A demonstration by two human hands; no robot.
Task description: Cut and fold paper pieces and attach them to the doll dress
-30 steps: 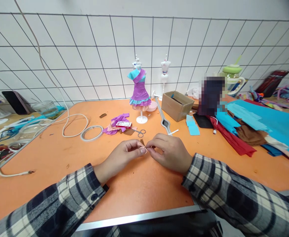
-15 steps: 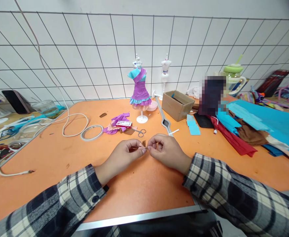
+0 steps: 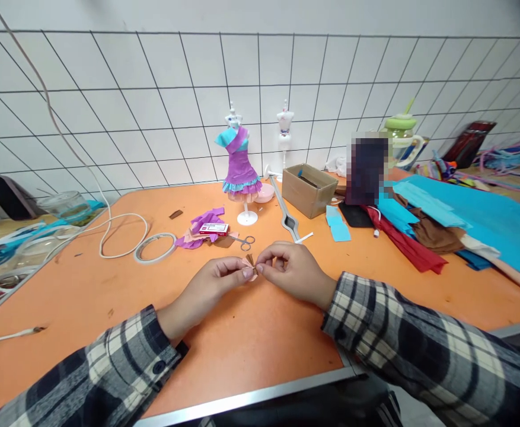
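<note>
Above the orange table [image 3: 215,350], my left hand [image 3: 213,287] and my right hand [image 3: 293,270] meet, both closed in a pinch. Between their fingertips is a small gathered piece of pink and brown crepe paper [image 3: 249,261], fanned out like a bow. Thumb and forefinger of each hand press on it, partly hiding it. Just beyond lie small scissors [image 3: 247,243], beside a red-and-white box [image 3: 214,229] on purple and pink paper scraps [image 3: 192,238]. Behind stands a miniature dress form in a purple and blue ruffled dress [image 3: 241,163].
A roll of tape [image 3: 155,248] and a white cable [image 3: 108,240] lie to the left. Toward the back right are a cardboard box [image 3: 308,190], a grey metal tool [image 3: 289,220], blue paper pieces [image 3: 338,224] and red paper [image 3: 413,249]. A second dress form [image 3: 285,127] stands behind.
The camera view has turned slightly right, so things sit further left. My fingers have shifted a little on the gathered paper, and more of its pink part shows below them.
</note>
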